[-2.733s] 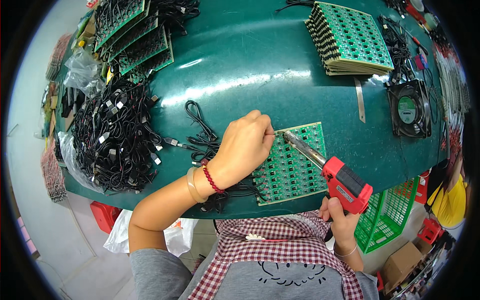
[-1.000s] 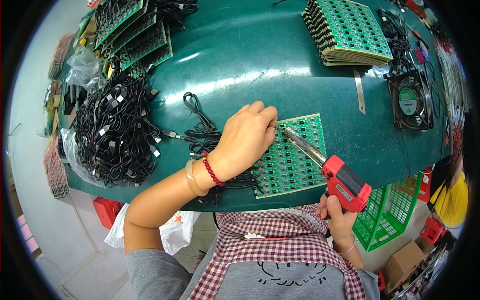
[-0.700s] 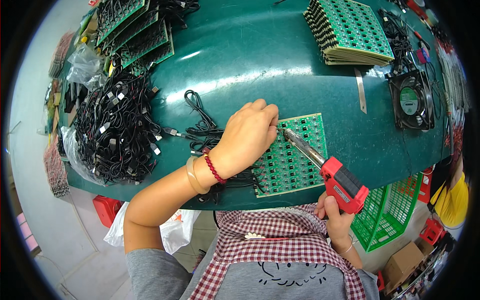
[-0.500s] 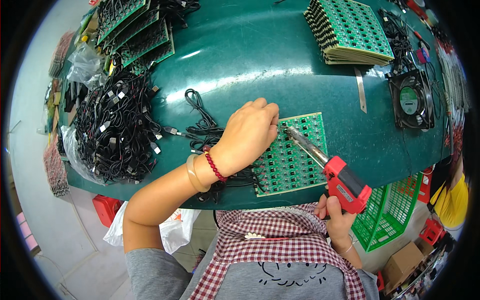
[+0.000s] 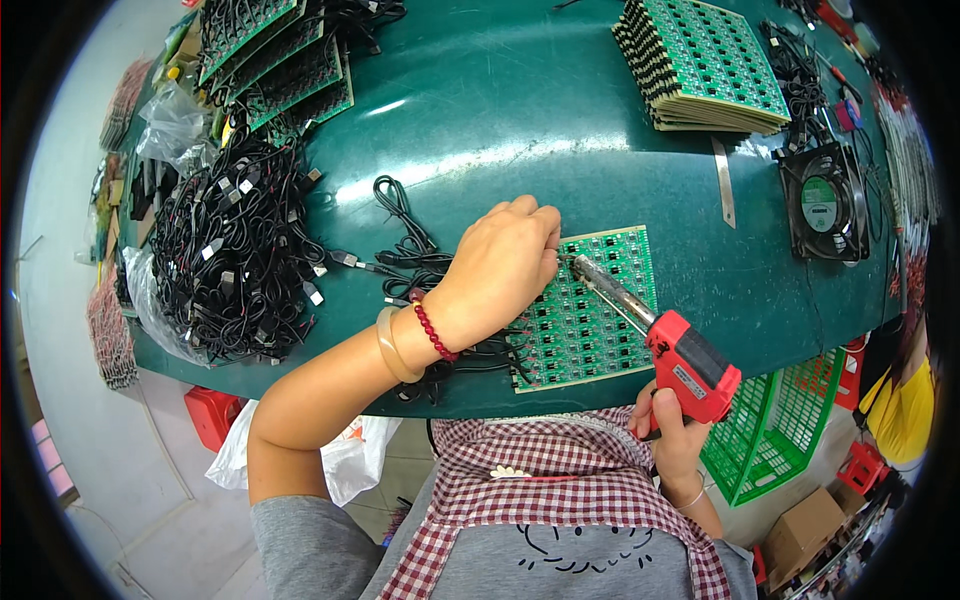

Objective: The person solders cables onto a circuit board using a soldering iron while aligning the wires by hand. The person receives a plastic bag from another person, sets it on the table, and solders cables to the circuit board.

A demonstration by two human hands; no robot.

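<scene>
A green circuit board panel (image 5: pixel 590 340) with rows of small black parts lies near the table's front edge. My right hand (image 5: pixel 672 420) grips the red and black handle of a soldering gun (image 5: pixel 690 365). The gun's metal barrel slants over the board, its tip close to my left fingertips near the far edge. My left hand (image 5: pixel 505 265) is closed over the board's left side, knuckles up. What its fingers pinch is hidden. Black cables (image 5: pixel 480 355) run beneath my left wrist, some reaching the board's left edge. A coiled black cable (image 5: pixel 405 235) lies beyond that wrist.
At left sits a heap of black USB cables (image 5: pixel 230 250), with cabled circuit boards (image 5: pixel 300 85) behind. Far right stand a stack of circuit boards (image 5: pixel 700 65), a metal strip (image 5: pixel 723 182) and a black fan (image 5: pixel 825 200). A green crate (image 5: pixel 775 430) is below the table's right edge.
The whole view has shifted very slightly. Both hands and the soldering gun stay nearly in place, with the tip still by my left fingertips.
</scene>
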